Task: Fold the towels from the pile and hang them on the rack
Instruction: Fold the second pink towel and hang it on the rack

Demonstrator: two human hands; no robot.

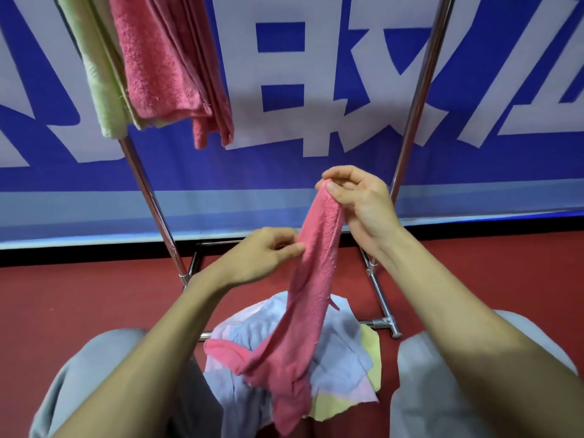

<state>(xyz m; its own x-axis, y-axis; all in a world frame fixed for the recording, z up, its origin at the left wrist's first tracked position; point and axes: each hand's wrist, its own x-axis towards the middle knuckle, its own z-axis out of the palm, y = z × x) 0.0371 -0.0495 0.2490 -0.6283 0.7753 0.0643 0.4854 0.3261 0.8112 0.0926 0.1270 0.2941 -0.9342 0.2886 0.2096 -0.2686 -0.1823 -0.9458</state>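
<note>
Step in hand, my read: opening out one towel before the fold.

Below both grips, a loose pile of light-blue, yellow and pale-pink towels point(341, 352) sits on the red floor point(94, 295), between the person's grey-trousered knees point(94, 374). A pink terry towel point(316, 267) hangs bunched like a rope, with its tail lying on the pile, under the left grip.

- Left grip point(262, 257): thumb and fingers pinch the towel's side edge, mid-length.
- Right grip point(363, 210), up and right of the left: fingertips pinch the top corner.

Next move probably needs the left grip to run along the edge to a second corner. Then spread the towel, lift the tail clear and fold. Risk: the tail drags a pile towel up.

Room: open air between and above the grips, knees boxing in the sides low down. The chrome tube rack point(420, 90) stands just behind. Its right post passes close behind the right grip, so a wide spread rightward could clip it. Up-left of the left grip, a folded green towel point(101, 90) and folded pink towels point(158, 58) are already hung. The top rail is out of view. A blue-and-white banner point(316, 74) hangs behind the rack.
</note>
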